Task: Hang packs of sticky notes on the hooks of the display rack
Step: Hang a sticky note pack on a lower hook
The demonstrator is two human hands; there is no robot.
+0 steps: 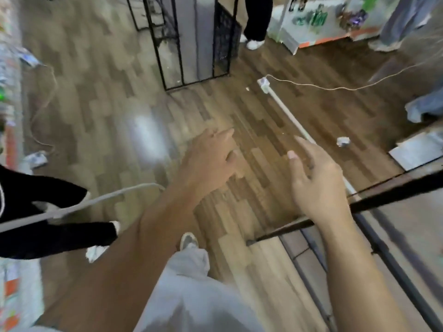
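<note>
My left hand [206, 159] and my right hand [316, 180] are both stretched out over the wooden floor, fingers loose and holding nothing. A black metal display rack [388, 195] edges in at the lower right, just below my right hand. A second black wire rack [191, 39] stands upright on the floor at top centre. The picture is motion-blurred, and I see no pack of sticky notes in either hand. Blurred hanging goods [9, 80] line the left edge.
A white tube light [285, 111] with a thin cord lies on the floor beyond my right hand. A person in black trousers [36, 212] stands at the left, others' legs at the top [256, 20]. A crumpled scrap [343, 141] and a flat white board [417, 152] lie at right.
</note>
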